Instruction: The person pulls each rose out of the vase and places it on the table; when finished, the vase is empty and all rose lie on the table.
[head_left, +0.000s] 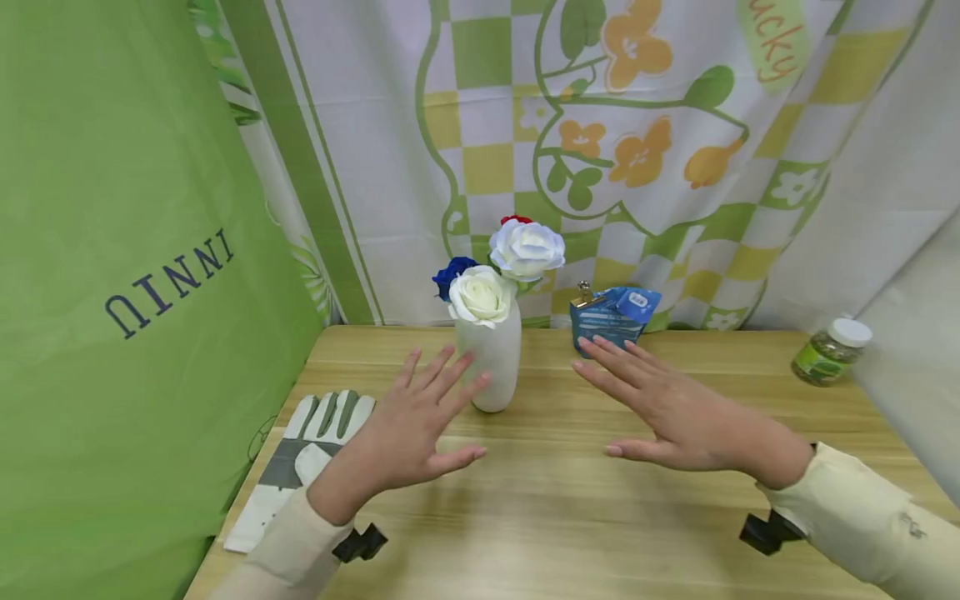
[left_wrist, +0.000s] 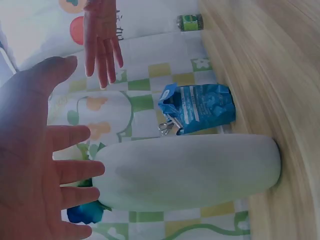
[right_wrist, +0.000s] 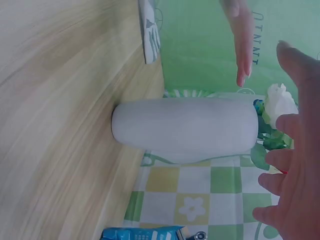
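A white vase (head_left: 491,358) stands upright on the wooden table, holding artificial roses: two pale ones (head_left: 527,250), a blue one (head_left: 454,275) and a red one mostly hidden behind. My left hand (head_left: 408,425) hovers in front of the vase on its left side, fingers spread and holding nothing. To the right, my right hand (head_left: 678,412) hangs over the table with its fingers stretched out, also holding nothing. In the head view its fingertips overlap a blue pouch (head_left: 611,312) closed with a gold binder clip (head_left: 585,296). In the left wrist view the vase (left_wrist: 190,172) shows in full length.
White and grey work gloves (head_left: 285,471) lie at the table's left edge, beside a green curtain (head_left: 135,250). A small jar (head_left: 831,354) with a white lid stands at the back right. Behind the table (head_left: 525,517) hangs a patterned curtain (head_left: 390,167).
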